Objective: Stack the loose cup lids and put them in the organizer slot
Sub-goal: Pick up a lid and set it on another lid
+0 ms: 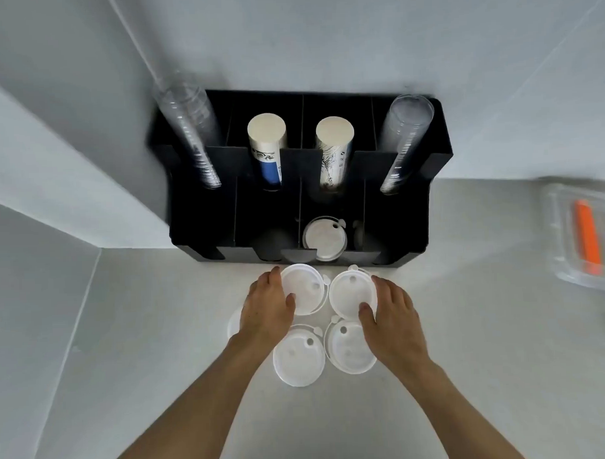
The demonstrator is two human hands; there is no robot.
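Note:
Several loose white cup lids lie on the white counter in front of a black organizer (205, 232). My left hand (268, 307) grips the far left lid (305, 291) at its left edge, thumb on top. Gripping the far right lid (349, 294) from its right side is my right hand (393, 320). Two more lids lie nearer to me, one at the left (298, 356) and one at the right (348, 349). Another lid (233, 322) peeks out under my left wrist. A stack of white lids (323, 239) sits in a front slot of the organizer.
The organizer's back slots hold clear cup stacks (191, 137) (404, 140) and two paper cup stacks (266, 144) (334, 149). A clear plastic box (562, 254) with an orange item (586, 233) sits at the right. Walls close in at the left and behind.

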